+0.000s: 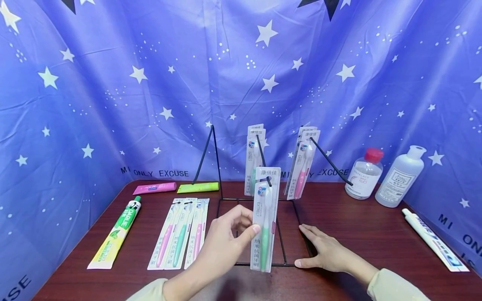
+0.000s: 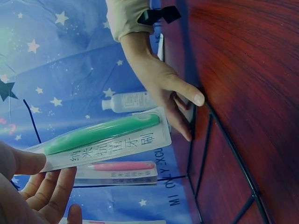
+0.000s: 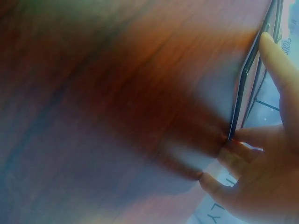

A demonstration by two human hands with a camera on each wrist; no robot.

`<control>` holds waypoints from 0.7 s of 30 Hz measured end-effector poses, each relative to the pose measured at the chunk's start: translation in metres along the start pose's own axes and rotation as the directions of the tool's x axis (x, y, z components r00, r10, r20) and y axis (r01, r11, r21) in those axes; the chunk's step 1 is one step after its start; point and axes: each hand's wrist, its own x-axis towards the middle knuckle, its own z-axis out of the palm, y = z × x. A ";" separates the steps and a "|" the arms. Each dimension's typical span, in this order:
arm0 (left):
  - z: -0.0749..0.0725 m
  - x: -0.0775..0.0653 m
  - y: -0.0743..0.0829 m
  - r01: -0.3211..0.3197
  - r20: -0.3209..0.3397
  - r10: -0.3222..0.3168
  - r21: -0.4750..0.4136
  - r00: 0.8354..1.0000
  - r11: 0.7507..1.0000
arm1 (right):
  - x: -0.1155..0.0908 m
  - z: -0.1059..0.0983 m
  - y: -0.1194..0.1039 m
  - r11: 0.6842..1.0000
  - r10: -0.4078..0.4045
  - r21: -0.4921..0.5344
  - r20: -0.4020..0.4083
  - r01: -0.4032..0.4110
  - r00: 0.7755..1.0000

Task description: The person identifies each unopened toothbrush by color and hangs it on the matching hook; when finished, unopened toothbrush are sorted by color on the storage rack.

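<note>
My left hand (image 1: 226, 234) pinches the edge of a packaged green toothbrush (image 1: 266, 225) between thumb and fingers. At the top of this pack, the dark tip of a hook pokes through the hanging hole. The hook belongs to a black wire rack (image 1: 280, 242) standing on the table. My right hand (image 1: 327, 251) touches the rack's base at its right side, thumb near the front corner and fingers spread. Behind, toothbrush packs with a green one (image 1: 250, 167) in front hang on the middle hook. Packs with a pink one (image 1: 301, 171) in front hang on the right hook.
Three packaged toothbrushes (image 1: 180, 234) lie left of the rack. Around them are a Darlie toothpaste tube (image 1: 114, 236), a pink tube (image 1: 154, 188) and a yellow-green tube (image 1: 199, 187). A red-capped bottle (image 1: 363, 175), a white bottle (image 1: 401, 177) and a white tube (image 1: 434, 240) are right.
</note>
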 end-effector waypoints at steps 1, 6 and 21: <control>0.000 0.001 -0.001 0.005 -0.003 -0.005 -0.003 1.000 1.000 | 0.000 0.000 0.000 1.000 0.000 0.000 0.001 0.000 1.000; 0.002 0.006 -0.006 0.016 -0.012 -0.017 -0.024 1.000 1.000 | 0.000 0.001 0.001 1.000 0.002 0.004 0.006 -0.002 1.000; 0.002 0.025 -0.018 0.002 -0.080 -0.004 -0.026 0.997 1.000 | 0.000 0.000 0.000 1.000 0.010 0.006 0.009 -0.010 1.000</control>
